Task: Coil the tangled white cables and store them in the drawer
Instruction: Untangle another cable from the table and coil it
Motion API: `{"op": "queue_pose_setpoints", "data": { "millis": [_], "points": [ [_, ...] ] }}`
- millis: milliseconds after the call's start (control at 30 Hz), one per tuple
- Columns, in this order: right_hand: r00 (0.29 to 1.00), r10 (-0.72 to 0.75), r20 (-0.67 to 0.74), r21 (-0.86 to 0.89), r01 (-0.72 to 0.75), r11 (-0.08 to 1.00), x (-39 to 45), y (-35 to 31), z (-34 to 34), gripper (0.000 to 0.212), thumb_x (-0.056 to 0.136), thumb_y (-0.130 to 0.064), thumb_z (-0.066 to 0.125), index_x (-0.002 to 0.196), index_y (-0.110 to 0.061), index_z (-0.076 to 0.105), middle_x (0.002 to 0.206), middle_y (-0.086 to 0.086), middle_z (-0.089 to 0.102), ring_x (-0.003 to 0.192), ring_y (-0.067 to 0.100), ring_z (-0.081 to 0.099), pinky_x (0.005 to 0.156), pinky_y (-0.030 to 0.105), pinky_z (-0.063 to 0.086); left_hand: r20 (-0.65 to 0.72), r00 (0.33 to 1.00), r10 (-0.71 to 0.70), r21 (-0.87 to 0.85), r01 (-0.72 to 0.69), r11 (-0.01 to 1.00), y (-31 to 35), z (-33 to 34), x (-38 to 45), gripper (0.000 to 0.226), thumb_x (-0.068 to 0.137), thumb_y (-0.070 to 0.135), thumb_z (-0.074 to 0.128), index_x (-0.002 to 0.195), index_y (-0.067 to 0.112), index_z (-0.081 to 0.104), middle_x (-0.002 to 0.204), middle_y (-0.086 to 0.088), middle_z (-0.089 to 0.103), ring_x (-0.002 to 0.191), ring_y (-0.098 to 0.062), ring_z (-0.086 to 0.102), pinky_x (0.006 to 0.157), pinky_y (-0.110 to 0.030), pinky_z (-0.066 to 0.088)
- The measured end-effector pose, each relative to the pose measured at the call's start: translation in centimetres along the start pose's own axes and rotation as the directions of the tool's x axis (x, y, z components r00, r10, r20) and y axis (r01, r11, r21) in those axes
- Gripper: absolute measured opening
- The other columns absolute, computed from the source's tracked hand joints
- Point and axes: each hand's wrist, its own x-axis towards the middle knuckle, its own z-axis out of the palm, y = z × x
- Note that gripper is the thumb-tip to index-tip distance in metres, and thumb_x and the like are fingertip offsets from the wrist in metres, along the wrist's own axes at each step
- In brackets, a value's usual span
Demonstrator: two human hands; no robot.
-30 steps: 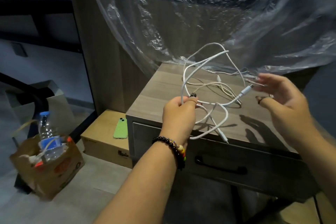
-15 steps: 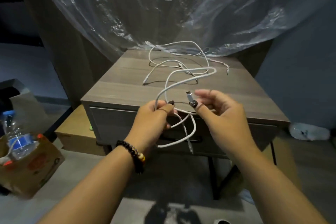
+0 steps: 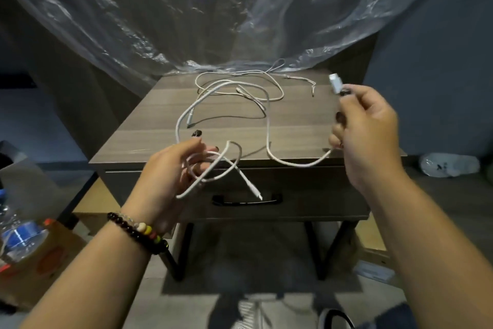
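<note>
Two hands work one white cable (image 3: 267,126): my left hand (image 3: 170,171) has its fingers curled around a couple of loose loops, my right hand (image 3: 365,128) pinches the plug end (image 3: 335,83) raised above the nightstand (image 3: 149,142). More white cables (image 3: 277,88) lie tangled on top near the back. I judge coiling barely started; the drawer (image 3: 306,195) is closed, nothing stored yet.

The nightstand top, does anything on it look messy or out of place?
Yes. White cables sprawl in tangled, overlapping loops across the nightstand, and one strand hangs over its front edge. A clear plastic sheet drapes onto the back edge. The drawer is shut.
</note>
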Motion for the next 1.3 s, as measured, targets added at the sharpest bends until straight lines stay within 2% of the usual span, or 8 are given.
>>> {"op": "queue_pose_setpoints", "data": {
  "millis": [100,267,367,500,733,867,1067,1300],
  "points": [
    [0.951,-0.116,0.286,-0.302,0.204,0.931,-1.4,0.3,0.7,0.026,0.091,-0.012,0.06,0.111,-0.028,0.057,0.057,-0.008,0.048,0.052,0.01,0.044,0.051,0.034,0.043,0.02,0.999,0.036,0.012,-0.036,0.999,-0.1,-0.2,0.1,0.016,0.089,0.014,0.057,0.09,0.001,0.066,0.085,-0.01,0.07,0.06,-0.012,0.056,0.045,-0.012,0.044],
    [0.799,-0.205,0.566,-0.32,0.442,0.838,-3.3,1.5,2.4,0.082,0.087,-0.008,0.063,0.149,-0.043,0.021,0.075,-0.001,0.052,0.057,0.009,0.048,0.055,0.02,0.045,0.165,0.983,0.083,0.462,-0.151,0.874,-0.7,0.4,-1.0,0.032,0.093,0.022,0.054,0.086,-0.008,0.065,0.084,-0.012,0.073,0.053,-0.024,0.044,0.039,-0.015,0.034],
    [0.755,-0.233,0.613,-0.367,0.533,0.762,-3.5,1.6,2.8,0.063,0.09,-0.016,0.063,0.141,-0.041,0.037,0.078,-0.004,0.053,0.06,0.005,0.049,0.057,0.016,0.042,0.245,0.968,-0.061,0.547,-0.086,0.833,-0.8,0.5,-1.3,0.038,0.093,0.033,0.051,0.075,0.001,0.061,0.08,-0.014,0.073,0.04,-0.014,0.04,0.041,-0.018,0.032],
    [0.858,-0.149,0.492,-0.255,0.305,0.918,-2.3,0.8,2.3,0.007,0.088,-0.02,0.069,0.093,-0.022,0.065,0.067,0.002,0.059,0.06,0.006,0.053,0.055,0.026,0.047,0.247,0.968,-0.04,0.539,-0.103,0.836,-0.8,-0.4,-1.0,0.041,0.078,0.038,0.064,0.075,-0.002,0.07,0.078,-0.008,0.072,0.047,-0.012,0.048,0.045,-0.019,0.04],
    [0.986,0.139,0.092,0.083,-0.147,0.986,-0.3,0.0,0.2,0.009,0.094,-0.021,0.058,0.087,-0.017,0.062,0.062,-0.003,0.055,0.04,0.007,0.035,0.042,0.02,0.028,0.394,0.919,-0.031,0.225,-0.064,0.972,0.1,-2.0,-0.6,0.038,0.071,0.025,0.07,0.094,-0.005,0.072,0.096,-0.025,0.071,0.082,-0.023,0.072,0.06,-0.017,0.055],
    [0.969,0.207,-0.135,0.156,-0.186,0.97,0.6,-0.6,-1.0,0.01,0.095,-0.018,0.054,0.089,-0.015,0.061,0.065,-0.001,0.058,0.04,0.006,0.037,0.044,0.021,0.031,0.41,0.91,0.063,0.318,-0.207,0.925,0.1,-1.8,-1.1,0.04,0.069,0.004,0.08,0.107,0.0,0.067,0.1,-0.016,0.073,0.095,-0.021,0.071,0.072,-0.019,0.056],
    [0.955,-0.026,0.295,-0.075,0.05,0.996,-1.8,-1.5,0.8,0.028,0.096,0.0,0.046,0.108,-0.02,0.061,0.093,0.01,0.068,0.064,0.022,0.07,0.052,0.025,0.052,0.229,0.936,0.268,0.369,-0.338,0.866,-0.1,-0.7,-1.4,0.017,0.083,0.009,0.061,0.096,0.001,0.068,0.075,-0.012,0.074,0.04,-0.009,0.053,0.039,-0.015,0.044],
    [0.807,-0.073,0.586,-0.177,0.215,0.96,-3.5,-0.2,2.4,0.043,0.097,0.001,0.038,0.115,-0.026,0.065,0.091,0.008,0.068,0.091,0.022,0.067,0.08,0.032,0.058,0.15,0.88,0.451,0.475,-0.464,0.747,-0.3,-1.3,-0.9,0.006,0.082,0.016,0.068,0.085,0.011,0.071,0.056,-0.002,0.067,0.053,-0.004,0.062,0.058,-0.011,0.049]
  ]
}}
